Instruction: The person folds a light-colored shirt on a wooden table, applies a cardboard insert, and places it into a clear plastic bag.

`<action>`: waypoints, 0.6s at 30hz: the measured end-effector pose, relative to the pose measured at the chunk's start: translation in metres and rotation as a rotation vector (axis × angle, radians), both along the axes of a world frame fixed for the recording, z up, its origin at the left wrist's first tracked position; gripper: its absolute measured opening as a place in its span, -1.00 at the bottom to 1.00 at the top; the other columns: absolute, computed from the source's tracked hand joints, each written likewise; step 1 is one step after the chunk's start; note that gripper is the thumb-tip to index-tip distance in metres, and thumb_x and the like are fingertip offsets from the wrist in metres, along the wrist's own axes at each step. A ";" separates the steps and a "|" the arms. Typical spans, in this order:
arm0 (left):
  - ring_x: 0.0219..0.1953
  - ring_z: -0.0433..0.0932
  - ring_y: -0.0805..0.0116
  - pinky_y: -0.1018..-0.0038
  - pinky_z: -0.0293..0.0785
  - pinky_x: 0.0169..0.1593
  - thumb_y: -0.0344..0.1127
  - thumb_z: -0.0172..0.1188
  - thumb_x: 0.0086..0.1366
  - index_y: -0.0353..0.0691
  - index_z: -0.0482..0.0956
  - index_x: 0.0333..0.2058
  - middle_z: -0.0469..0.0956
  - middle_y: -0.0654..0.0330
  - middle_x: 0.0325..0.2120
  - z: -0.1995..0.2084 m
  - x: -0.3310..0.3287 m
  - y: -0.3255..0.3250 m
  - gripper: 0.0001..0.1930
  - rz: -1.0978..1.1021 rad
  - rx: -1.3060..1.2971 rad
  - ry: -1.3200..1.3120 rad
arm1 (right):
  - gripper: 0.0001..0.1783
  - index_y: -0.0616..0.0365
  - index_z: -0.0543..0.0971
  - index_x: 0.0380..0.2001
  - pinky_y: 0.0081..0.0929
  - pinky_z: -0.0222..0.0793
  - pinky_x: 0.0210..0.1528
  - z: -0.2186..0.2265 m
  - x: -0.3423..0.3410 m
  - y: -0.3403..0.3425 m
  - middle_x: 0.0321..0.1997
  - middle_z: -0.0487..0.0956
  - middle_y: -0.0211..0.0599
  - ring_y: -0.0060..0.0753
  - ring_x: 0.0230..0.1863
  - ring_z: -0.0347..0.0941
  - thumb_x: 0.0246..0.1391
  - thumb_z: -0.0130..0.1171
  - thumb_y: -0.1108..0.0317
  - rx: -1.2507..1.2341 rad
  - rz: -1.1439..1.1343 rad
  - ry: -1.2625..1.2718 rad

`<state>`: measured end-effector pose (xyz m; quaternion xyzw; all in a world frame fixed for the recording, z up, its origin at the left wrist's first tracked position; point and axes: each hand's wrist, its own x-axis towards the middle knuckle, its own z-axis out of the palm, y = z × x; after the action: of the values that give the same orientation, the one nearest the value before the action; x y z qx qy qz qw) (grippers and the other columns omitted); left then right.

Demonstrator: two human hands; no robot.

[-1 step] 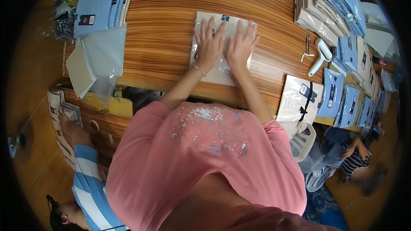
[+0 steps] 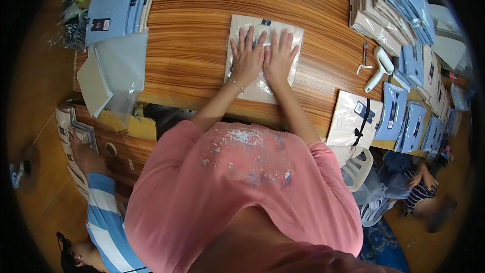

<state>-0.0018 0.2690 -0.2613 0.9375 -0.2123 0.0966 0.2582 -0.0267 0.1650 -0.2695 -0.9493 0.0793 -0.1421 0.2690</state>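
In front of me on the wood-grain table [image 2: 192, 35], a folded cream garment [image 2: 258, 92] lies flat in a clear plastic bag. A dark tag shows at its far edge. My left hand [image 2: 247, 60] rests palm down on the left half of the bag, fingers stretched out and apart. Beside it, my right hand [image 2: 279, 60] is pressed flat on the middle and right, also with fingers extended. The two hands nearly touch at the thumbs. They cover much of the garment's front, and nothing is gripped.
To the right are a white lint roller [image 2: 379, 69], a small red-handled tool [image 2: 365, 56], a bagged garment with black ribbon [image 2: 344, 124] and stacked beige garments [image 2: 371, 15]. At left lie blue garments [image 2: 112, 7], clear bags [image 2: 124, 58] and a co-worker's striped sleeve [image 2: 103, 202].
My right hand has slid left and slightly toward me, closer to my left hand. The fingers, blurred before, now lie flat and sharp on the bag. The bag stays in place.
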 end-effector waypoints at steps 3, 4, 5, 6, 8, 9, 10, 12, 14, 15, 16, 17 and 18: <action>0.31 -0.13 -0.12 -0.29 -0.28 0.18 -0.18 -0.09 0.30 0.03 0.24 0.20 -0.03 0.04 0.28 -0.023 0.000 0.001 -0.53 -0.040 0.088 0.073 | -0.49 -0.03 0.26 0.21 0.21 -0.47 0.30 -0.013 0.005 0.003 0.37 0.02 -0.09 0.12 0.39 -0.24 0.17 -0.13 0.21 -0.094 0.008 0.054; 0.31 -0.14 -0.11 -0.29 -0.28 0.18 -0.17 -0.10 0.30 0.03 0.25 0.20 -0.03 0.05 0.28 -0.025 0.001 0.001 -0.53 -0.036 0.101 0.072 | -0.50 -0.04 0.27 0.21 0.24 -0.47 0.29 -0.014 0.006 0.004 0.37 0.03 -0.13 0.12 0.39 -0.24 0.18 -0.15 0.24 -0.067 0.003 0.036; 0.31 -0.14 -0.11 -0.29 -0.28 0.18 -0.16 -0.11 0.31 0.02 0.26 0.19 -0.04 0.06 0.29 -0.027 0.000 0.001 -0.53 -0.033 0.114 0.071 | -0.49 -0.04 0.27 0.21 0.24 -0.47 0.29 -0.017 0.003 0.003 0.37 0.03 -0.13 0.12 0.39 -0.24 0.17 -0.15 0.24 -0.080 0.001 0.051; 0.31 -0.15 -0.10 -0.29 -0.28 0.18 -0.16 -0.11 0.31 0.03 0.24 0.20 -0.03 0.06 0.28 -0.026 0.000 0.001 -0.53 -0.032 0.119 0.067 | -0.49 -0.04 0.27 0.21 0.25 -0.46 0.28 -0.019 0.004 0.003 0.37 0.03 -0.12 0.12 0.39 -0.24 0.17 -0.14 0.24 -0.091 0.002 0.053; 0.31 -0.15 -0.10 -0.29 -0.28 0.18 -0.16 -0.11 0.30 0.04 0.23 0.21 -0.03 0.06 0.28 -0.026 0.001 0.001 -0.52 -0.042 0.124 0.082 | -0.50 -0.08 0.26 0.22 0.26 -0.41 0.27 -0.021 0.005 0.002 0.36 0.05 -0.13 0.07 0.39 -0.21 0.20 -0.17 0.20 -0.130 -0.009 0.055; 0.31 -0.15 -0.10 -0.29 -0.28 0.18 -0.16 -0.11 0.30 0.04 0.22 0.21 -0.03 0.07 0.28 -0.025 0.003 0.000 -0.52 -0.046 0.123 0.082 | -0.50 -0.08 0.26 0.22 0.26 -0.41 0.27 -0.020 0.006 0.002 0.36 0.05 -0.13 0.08 0.39 -0.20 0.20 -0.16 0.20 -0.129 -0.007 0.050; 0.31 -0.16 -0.10 -0.29 -0.30 0.18 -0.16 -0.09 0.30 0.06 0.21 0.21 -0.04 0.07 0.29 -0.026 0.003 0.000 -0.51 -0.046 0.115 0.079 | -0.50 -0.08 0.25 0.22 0.26 -0.40 0.27 -0.021 0.007 0.002 0.36 0.05 -0.12 0.08 0.39 -0.20 0.19 -0.16 0.20 -0.128 -0.005 0.044; 0.31 -0.13 -0.12 -0.30 -0.31 0.18 -0.15 -0.10 0.29 0.05 0.20 0.22 -0.02 0.05 0.28 -0.025 0.004 -0.001 -0.51 -0.043 0.100 0.084 | -0.49 -0.08 0.25 0.22 0.26 -0.40 0.27 -0.020 0.007 0.001 0.36 0.05 -0.12 0.08 0.39 -0.20 0.19 -0.15 0.20 -0.129 -0.002 0.045; 0.31 -0.13 -0.13 -0.30 -0.31 0.18 -0.14 -0.10 0.29 0.04 0.21 0.21 -0.01 0.05 0.28 -0.025 0.004 -0.001 -0.51 -0.043 0.092 0.087 | -0.49 -0.08 0.25 0.23 0.26 -0.40 0.27 -0.020 0.008 0.001 0.36 0.06 -0.12 0.08 0.39 -0.19 0.19 -0.15 0.20 -0.133 -0.001 0.056; 0.31 -0.13 -0.13 -0.30 -0.31 0.18 -0.13 -0.11 0.29 0.04 0.21 0.21 -0.01 0.05 0.28 -0.025 0.004 -0.001 -0.51 -0.044 0.090 0.088 | -0.48 -0.07 0.25 0.22 0.26 -0.41 0.27 -0.020 0.008 0.001 0.36 0.04 -0.12 0.09 0.39 -0.21 0.17 -0.13 0.22 -0.125 0.004 0.056; 0.31 -0.13 -0.14 -0.30 -0.31 0.18 -0.13 -0.11 0.30 0.04 0.21 0.21 -0.01 0.05 0.28 -0.025 0.005 -0.001 -0.51 -0.046 0.088 0.088 | -0.47 -0.05 0.25 0.22 0.27 -0.42 0.27 -0.020 0.008 0.001 0.37 0.03 -0.11 0.10 0.39 -0.22 0.16 -0.11 0.23 -0.116 0.008 0.057; 0.31 -0.13 -0.14 -0.30 -0.30 0.18 -0.13 -0.11 0.29 0.04 0.22 0.20 -0.01 0.05 0.27 -0.026 0.005 -0.002 -0.51 -0.045 0.088 0.090 | -0.46 -0.04 0.24 0.22 0.27 -0.43 0.27 -0.020 0.008 0.001 0.37 0.02 -0.11 0.11 0.39 -0.23 0.14 -0.09 0.25 -0.107 0.012 0.057; 0.31 -0.13 -0.14 -0.30 -0.30 0.18 -0.12 -0.10 0.29 0.04 0.22 0.20 0.00 0.05 0.27 -0.026 0.005 -0.002 -0.51 -0.041 0.089 0.091 | -0.46 -0.04 0.25 0.22 0.27 -0.43 0.27 -0.021 0.008 0.001 0.37 0.03 -0.11 0.11 0.39 -0.23 0.14 -0.09 0.24 -0.110 0.013 0.057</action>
<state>0.0030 0.2672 -0.2875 0.9470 -0.2234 0.0391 0.2275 -0.0182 0.1660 -0.2901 -0.9668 0.0730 -0.1174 0.2149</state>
